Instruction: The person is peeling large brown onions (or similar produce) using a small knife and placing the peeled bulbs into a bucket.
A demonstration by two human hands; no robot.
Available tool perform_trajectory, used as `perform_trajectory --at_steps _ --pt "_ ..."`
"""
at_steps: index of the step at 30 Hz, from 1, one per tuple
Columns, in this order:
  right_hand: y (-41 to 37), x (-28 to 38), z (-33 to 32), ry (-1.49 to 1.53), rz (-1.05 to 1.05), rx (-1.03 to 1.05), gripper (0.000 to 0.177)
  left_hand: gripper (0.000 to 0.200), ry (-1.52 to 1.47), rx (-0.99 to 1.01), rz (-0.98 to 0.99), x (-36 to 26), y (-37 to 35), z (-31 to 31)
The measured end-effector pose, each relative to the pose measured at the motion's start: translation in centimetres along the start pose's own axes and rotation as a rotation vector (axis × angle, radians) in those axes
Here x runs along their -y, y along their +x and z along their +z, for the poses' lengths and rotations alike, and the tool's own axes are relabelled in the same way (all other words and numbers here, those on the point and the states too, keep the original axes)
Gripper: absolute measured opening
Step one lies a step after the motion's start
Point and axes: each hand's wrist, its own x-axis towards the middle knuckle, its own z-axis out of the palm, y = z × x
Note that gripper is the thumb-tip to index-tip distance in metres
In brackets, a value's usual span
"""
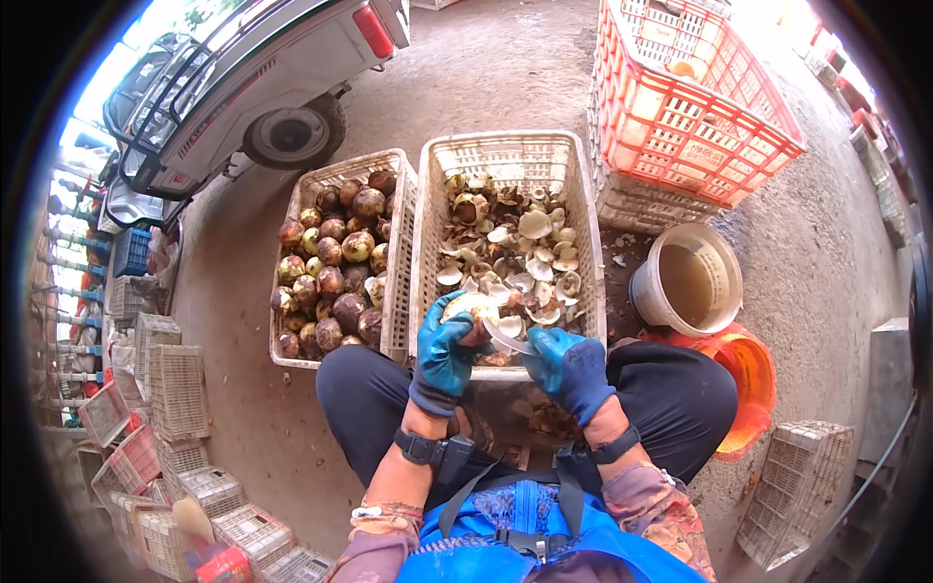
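Note:
My left hand, in a blue work glove, is closed around a round, partly peeled root vegetable with pale flesh and some brown skin left on it. In my gloved right hand is a knife, its curved blade reaching left to the vegetable's side. Both hands are over the near end of a pale plastic crate between my knees. Inside it lie many cut peels, white within and brown outside. To its left, a second crate is heaped with unpeeled, brown and green round vegetables.
Right of the peel crate stand a tub of murky liquid, an orange bucket and stacked crates topped by a red one. A parked vehicle is at the upper left. More crates pile up along the left.

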Motion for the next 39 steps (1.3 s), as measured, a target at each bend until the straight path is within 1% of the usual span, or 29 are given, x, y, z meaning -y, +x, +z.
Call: perform_trajectory --at_steps 2,5,9,11,12,15,18,21,22,25,26,29,30,31,33,34,35,37,38,39 --pt "-0.1 0.0 0.5 -0.037 0.020 -0.028 0.019 0.048 0.012 -0.018 0.005 0.2 0.1 -0.1" --pt "-0.2 -0.2 0.5 -0.048 0.007 0.013 0.019 0.046 0.024 -0.026 0.000 0.8 0.2 -0.7" --pt "0.0 -1.1 1.1 -0.088 0.078 -0.048 0.017 0.042 0.023 -0.059 -0.044 0.5 0.0 0.1" --pt "0.3 -1.6 1.1 -0.088 0.149 -0.087 0.017 0.043 -0.089 -0.051 -0.124 0.3 -0.3 0.4" --pt "0.5 -1.8 1.0 -0.071 0.137 -0.095 0.017 0.043 -0.146 -0.048 -0.165 0.3 -0.4 0.5" --pt "0.3 -2.1 1.9 0.232 0.103 -0.153 0.025 0.044 -0.141 -0.064 -0.114 0.7 -0.5 0.9" --pt "0.8 -0.8 3.4 0.839 0.473 -0.236 0.027 0.047 -0.031 -0.012 -0.085 0.9 0.1 0.0" --pt "1.1 -0.8 0.6 1.233 0.749 0.097 0.034 0.053 -0.023 0.094 -0.101 0.4 -0.2 0.5" --pt "0.6 -1.5 2.6 0.995 0.560 0.101 0.036 0.058 -0.066 0.117 -0.138 0.3 -0.1 0.2" --pt "-0.2 -0.5 2.8 0.144 0.125 -0.043 0.039 0.060 -0.222 0.080 -0.124 0.0 -0.7 1.5" --pt "-0.4 -0.1 2.2 0.273 0.310 0.056 0.042 0.060 -0.185 0.084 -0.108 0.0 -0.6 1.3" --pt "0.0 0.3 0.8 0.481 0.375 -0.053 0.042 0.060 -0.094 0.103 -0.075 0.2 -0.3 0.4" --pt "0.2 0.9 0.2 0.636 0.430 -0.040 0.041 0.060 -0.076 0.113 -0.074 0.2 -0.2 0.1" --pt "0.5 1.1 0.5 0.800 0.441 -0.047 0.040 0.061 -0.058 0.126 -0.073 0.3 0.0 -0.3" --pt "0.8 1.2 1.3 1.131 0.465 -0.062 0.039 0.063 0.022 0.205 -0.146 0.5 0.4 -1.0" --pt "1.0 1.2 0.8 1.125 0.458 0.073 0.039 0.064 0.062 0.245 -0.187 0.5 0.4 -1.0" --pt "0.7 1.2 1.3 1.191 0.471 0.076 0.039 0.065 0.148 0.206 -0.154 0.7 0.2 -1.0" --pt "0.6 1.7 2.6 1.323 0.491 0.080 0.039 0.068 0.319 0.132 -0.084 -0.8 -0.9 1.8" --pt "0.4 2.2 2.4 1.343 0.501 0.058 0.038 0.069 0.310 0.096 -0.003 -0.9 -1.0 2.8" --pt "0.2 2.1 3.0 1.361 0.489 -0.007 0.038 0.070 0.317 0.101 0.040 -0.5 -0.9 2.9"
